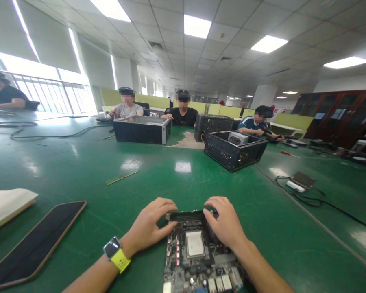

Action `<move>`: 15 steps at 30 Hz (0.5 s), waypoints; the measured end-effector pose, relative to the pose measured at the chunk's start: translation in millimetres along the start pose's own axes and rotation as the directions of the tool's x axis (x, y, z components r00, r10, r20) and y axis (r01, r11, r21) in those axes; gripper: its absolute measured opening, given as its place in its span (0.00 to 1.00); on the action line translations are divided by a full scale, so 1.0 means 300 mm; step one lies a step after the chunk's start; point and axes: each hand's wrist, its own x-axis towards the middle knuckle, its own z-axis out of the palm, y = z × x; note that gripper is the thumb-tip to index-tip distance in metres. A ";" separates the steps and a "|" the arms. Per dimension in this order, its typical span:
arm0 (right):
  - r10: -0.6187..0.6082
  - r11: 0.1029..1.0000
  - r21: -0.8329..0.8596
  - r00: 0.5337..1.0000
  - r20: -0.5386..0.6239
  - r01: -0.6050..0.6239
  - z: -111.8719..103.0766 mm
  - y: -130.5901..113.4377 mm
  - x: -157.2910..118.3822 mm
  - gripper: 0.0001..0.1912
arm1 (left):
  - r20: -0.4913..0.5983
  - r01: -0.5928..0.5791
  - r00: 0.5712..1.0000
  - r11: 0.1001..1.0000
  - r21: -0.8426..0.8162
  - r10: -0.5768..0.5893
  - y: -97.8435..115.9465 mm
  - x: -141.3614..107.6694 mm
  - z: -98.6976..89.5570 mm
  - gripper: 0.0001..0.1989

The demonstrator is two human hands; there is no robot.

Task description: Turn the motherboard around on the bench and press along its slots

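Observation:
A computer motherboard (pixel 186 260) lies flat on the green table in front of me, with a square silver processor (pixel 195 244) in its socket. Long dark memory slots (pixel 189 216) run along its far edge. At the far left corner, my left hand (pixel 151 221) grips the board, thumb on the near side of the slots and fingers beyond. My right hand (pixel 224 219) grips the far right end in the same way, its thumb by the slot ends. A watch with a yellow-green strap (pixel 117 255) is on my left wrist.
A dark flat tray-like panel (pixel 36 240) and papers (pixel 9 205) lie at left. A thin brass-coloured stick (pixel 122 178) is beyond my hands. Computer cases (pixel 140 132) stand farther back, one open (pixel 222 156). A cabled box (pixel 301 181) and a screwdriver (pixel 286 153) lie right. Several people sit around.

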 end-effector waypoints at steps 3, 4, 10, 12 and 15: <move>-0.098 0.991 -0.085 0.991 0.086 0.105 -0.006 -0.135 -0.055 0.15 | -0.124 0.023 0.992 0.999 0.037 -0.018 -0.010 -0.003 0.003 0.11; -0.128 0.984 -0.108 0.980 0.151 0.145 0.002 -0.184 -0.079 0.18 | -0.160 0.032 0.987 0.998 0.048 -0.024 -0.014 -0.003 0.003 0.11; -0.001 0.926 -0.330 0.873 0.488 0.186 0.101 -0.351 -0.175 0.33 | -0.216 0.058 0.976 0.995 0.081 -0.040 -0.017 0.003 0.000 0.07; 0.019 0.916 -0.353 0.862 0.507 0.188 0.129 -0.349 -0.180 0.28 | -0.213 0.065 0.976 0.994 0.084 -0.046 -0.014 0.004 -0.001 0.06; -0.007 0.927 -0.319 0.859 0.512 0.198 0.169 -0.328 -0.180 0.26 | -0.206 0.067 0.977 0.994 0.084 -0.048 -0.012 0.003 -0.002 0.06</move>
